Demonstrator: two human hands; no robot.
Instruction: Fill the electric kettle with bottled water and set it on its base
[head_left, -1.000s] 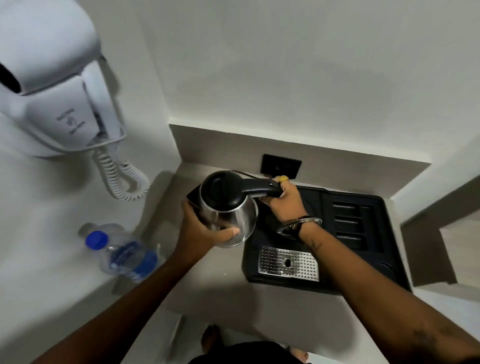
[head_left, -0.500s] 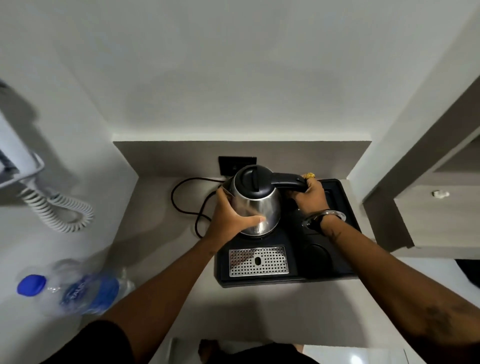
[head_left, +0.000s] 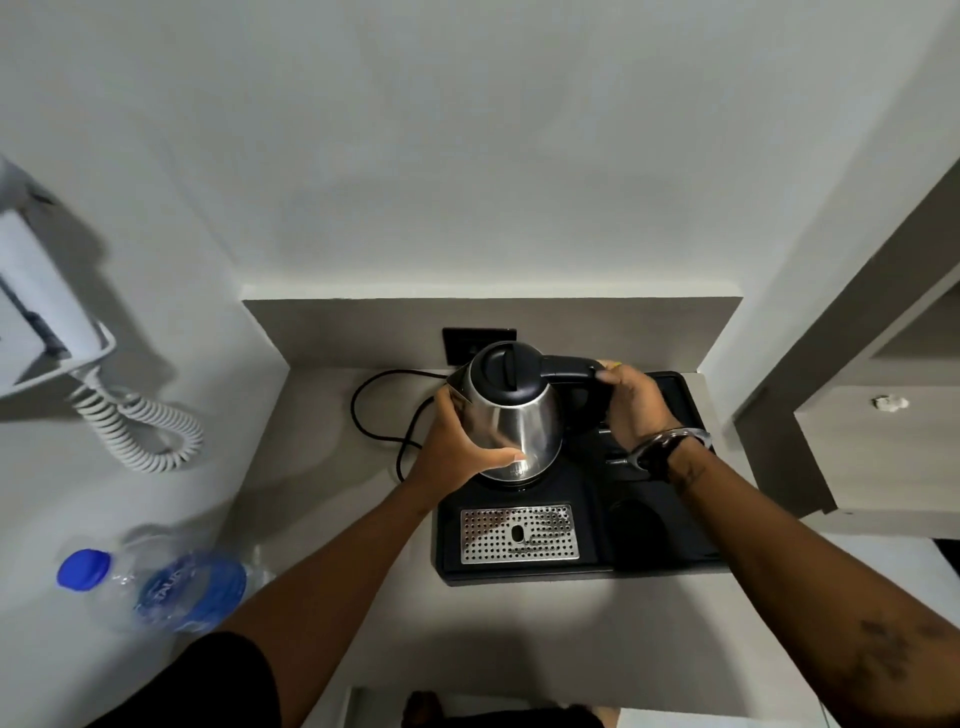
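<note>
A steel electric kettle (head_left: 519, 421) with a closed black lid stands on the round base at the back left of a black tray (head_left: 670, 551). My left hand (head_left: 457, 457) wraps the kettle's steel body from the left, thumb across its front. My right hand (head_left: 631, 402) grips the black handle on the kettle's right side. The base itself is mostly hidden under the kettle. A clear water bottle (head_left: 156, 587) with a blue cap and blue label lies on its side on the counter at the far left, away from both hands.
A perforated metal drip grate (head_left: 519, 533) sits in the tray's front left. A black cord (head_left: 379, 415) loops from the wall socket (head_left: 467, 343) behind the kettle. A white wall hair dryer (head_left: 47, 332) with coiled cable hangs at left. A cabinet (head_left: 878, 447) stands at right.
The kettle has moved right from over the counter and come down onto the tray's base. Both hands have stayed on it. The view has swung right, so the bottle sits further left.
</note>
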